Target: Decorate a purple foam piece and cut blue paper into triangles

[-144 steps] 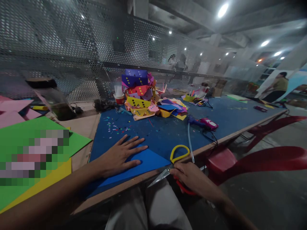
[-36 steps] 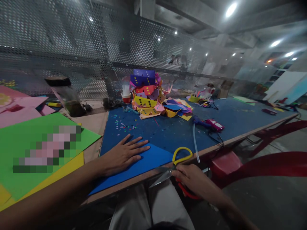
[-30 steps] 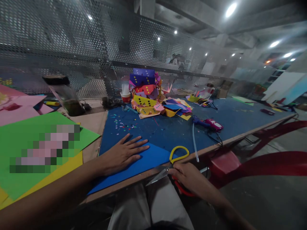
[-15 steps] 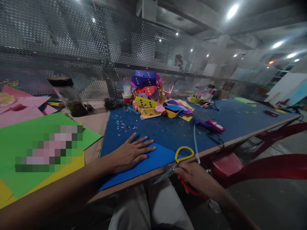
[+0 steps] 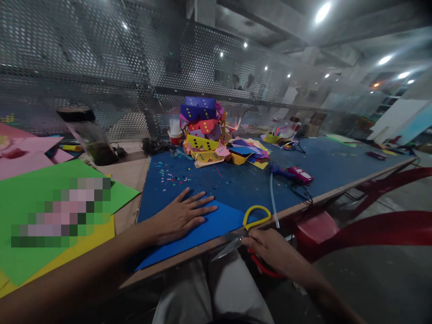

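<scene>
My left hand [image 5: 184, 216] lies flat with fingers spread on a sheet of bright blue paper [image 5: 219, 221] at the table's front edge. To the right, my right hand [image 5: 266, 247] grips a pair of scissors [image 5: 255, 217] with one yellow and one red handle loop. The blades point left and down, over the table edge and above my lap, close to the paper's front edge. Part of the red loop is hidden by my fingers. Whether the blades are fully closed is hard to make out.
A glue gun [image 5: 299, 174] with a clear glue stick lies right on the blue tabletop [image 5: 337, 166]. Behind stands a pile of folded paper pieces [image 5: 202, 144]. Green paper [image 5: 43, 180] and a jar [image 5: 87, 135] are left. A red chair [image 5: 364, 234] stands right.
The view has shifted slightly, so most things appear a little further left. Both hands keep nearly the same pose; the scissors stay in my right hand.
</scene>
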A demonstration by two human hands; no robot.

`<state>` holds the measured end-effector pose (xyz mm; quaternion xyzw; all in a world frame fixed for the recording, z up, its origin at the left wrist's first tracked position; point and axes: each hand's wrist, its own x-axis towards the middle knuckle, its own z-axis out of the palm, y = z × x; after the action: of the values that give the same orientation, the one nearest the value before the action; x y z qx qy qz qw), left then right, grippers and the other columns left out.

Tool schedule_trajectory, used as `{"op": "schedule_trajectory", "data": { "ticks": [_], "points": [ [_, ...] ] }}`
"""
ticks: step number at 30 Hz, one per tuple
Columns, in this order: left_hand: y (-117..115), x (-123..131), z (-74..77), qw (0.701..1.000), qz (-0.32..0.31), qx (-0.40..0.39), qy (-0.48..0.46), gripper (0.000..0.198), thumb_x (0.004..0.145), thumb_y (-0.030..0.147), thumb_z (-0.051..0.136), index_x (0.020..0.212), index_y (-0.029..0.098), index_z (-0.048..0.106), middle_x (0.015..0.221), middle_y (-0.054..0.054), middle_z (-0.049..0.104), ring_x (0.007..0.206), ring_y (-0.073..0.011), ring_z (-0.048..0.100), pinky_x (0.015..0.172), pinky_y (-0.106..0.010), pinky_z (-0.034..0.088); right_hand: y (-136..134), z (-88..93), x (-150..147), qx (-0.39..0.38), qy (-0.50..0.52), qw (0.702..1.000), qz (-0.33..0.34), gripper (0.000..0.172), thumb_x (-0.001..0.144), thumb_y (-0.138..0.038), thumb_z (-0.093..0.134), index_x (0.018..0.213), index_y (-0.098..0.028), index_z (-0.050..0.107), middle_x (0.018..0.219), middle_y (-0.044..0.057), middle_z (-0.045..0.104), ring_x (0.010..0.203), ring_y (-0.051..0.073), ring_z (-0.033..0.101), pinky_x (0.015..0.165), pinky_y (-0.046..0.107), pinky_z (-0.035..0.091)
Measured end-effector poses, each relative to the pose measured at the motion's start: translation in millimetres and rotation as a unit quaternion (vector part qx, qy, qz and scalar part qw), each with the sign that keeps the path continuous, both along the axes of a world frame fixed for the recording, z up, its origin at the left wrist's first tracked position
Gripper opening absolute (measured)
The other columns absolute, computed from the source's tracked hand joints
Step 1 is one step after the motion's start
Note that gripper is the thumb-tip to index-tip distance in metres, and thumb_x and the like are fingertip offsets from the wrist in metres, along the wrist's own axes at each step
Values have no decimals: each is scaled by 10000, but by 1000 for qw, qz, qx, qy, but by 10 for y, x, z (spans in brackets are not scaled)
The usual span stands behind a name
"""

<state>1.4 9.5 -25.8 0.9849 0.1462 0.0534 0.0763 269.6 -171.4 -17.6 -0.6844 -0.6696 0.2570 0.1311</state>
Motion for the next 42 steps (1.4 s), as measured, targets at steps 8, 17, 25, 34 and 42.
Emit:
{"op": "schedule_trajectory", "data": {
  "ticks": [8, 17, 25, 34, 42],
  "points": [
    [1, -2, -12, 1000, -5, 9, -6, 485, 1068, 467, 265, 1551, 467, 208, 1653, 78, 232, 1534, -212, 174, 1213, -455, -123, 24, 4, -57, -8, 23, 1000, -2, 410, 1024, -419, 450, 692, -197, 548, 685, 22, 634, 632, 147, 564, 568, 243, 337],
    [9, -1, -22, 1000, -10, 13, -11, 489, 1065, 470, 276, 1551, 464, 214, 1652, 75, 237, 1530, -229, 189, 1214, -479, -117, -18, -14, -55, -12, 35, 999, -1, 397, 1021, -428, 455, 721, -196, 570, 670, 20, 647, 615, 148, 583, 564, 240, 357],
    [13, -4, -27, 999, -12, 22, -21, 489, 1067, 459, 293, 1550, 465, 214, 1647, 73, 257, 1525, -216, 208, 1219, -452, -105, -39, -108, -79, 1, 33, 999, 1, 416, 1021, -456, 458, 715, -199, 574, 650, 11, 637, 600, 145, 581, 553, 238, 358],
    [12, 104, -23, 999, -7, 39, -12, 492, 1063, 481, 274, 1552, 444, 231, 1647, 55, 262, 1527, -234, 204, 1211, -509, -99, -21, 22, 21, -15, 46, 999, -10, 372, 1016, -403, 473, 722, -193, 563, 696, 26, 669, 622, 145, 599, 581, 242, 370],
    [24, 108, 28, 999, -24, 31, -14, 482, 1059, 482, 305, 1537, 427, 290, 1612, 62, 358, 1511, -202, 255, 1220, -454, -86, -28, 96, 69, -16, 38, 999, -11, 373, 1024, -390, 448, 722, -201, 560, 650, 15, 636, 623, 152, 596, 590, 254, 367]
  ]
}}
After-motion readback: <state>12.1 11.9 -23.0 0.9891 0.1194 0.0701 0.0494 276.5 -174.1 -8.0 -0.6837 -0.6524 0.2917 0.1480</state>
